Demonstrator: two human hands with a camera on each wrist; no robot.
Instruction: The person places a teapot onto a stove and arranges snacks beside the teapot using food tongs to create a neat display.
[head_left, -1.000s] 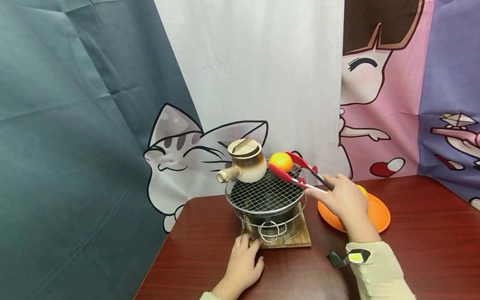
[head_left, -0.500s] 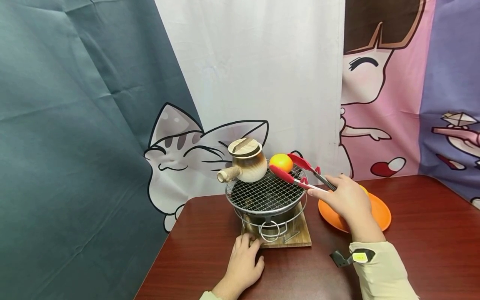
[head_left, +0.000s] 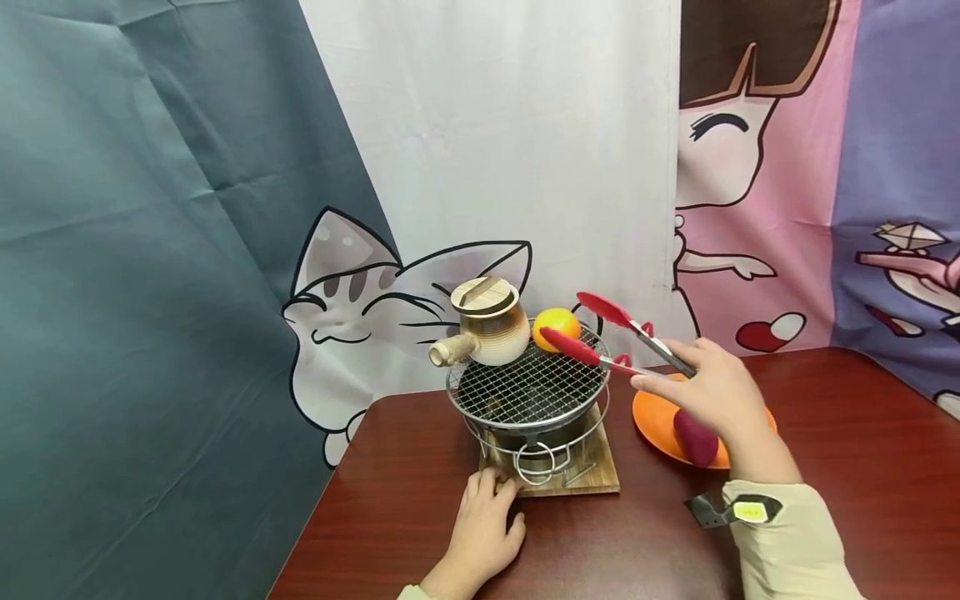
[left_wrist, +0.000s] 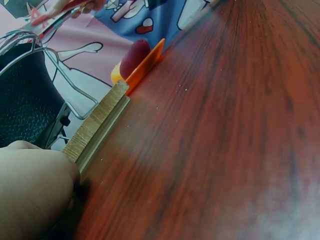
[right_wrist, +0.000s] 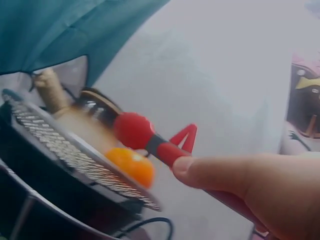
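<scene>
My right hand (head_left: 716,387) holds a pair of red-tipped tongs (head_left: 573,346), whose arms are spread apart near the orange (head_left: 557,328). The fruit sits on the round wire grill rack (head_left: 536,392), to the right of a clay pot (head_left: 501,335) with a wooden lid and a side handle. In the right wrist view the thumb lies along the tongs (right_wrist: 172,154) and the orange (right_wrist: 132,167) is on the rack. My left hand (head_left: 483,525) rests its fingers at the near left corner of the wooden board (head_left: 592,475) under the grill, with the thumb apart from it.
To the right of the grill, an orange plate (head_left: 652,417) holds a dark purple-red item (head_left: 696,439), partly behind my right arm. A yellow item (left_wrist: 116,74) shows beside it in the left wrist view. The brown table (head_left: 592,550) ends at a printed curtain (head_left: 600,167) behind.
The tongs have spread and let go of the orange, which now stays on the rack. My right hand has drawn back to the right, uncovering the purple-red item. The left hand stays put.
</scene>
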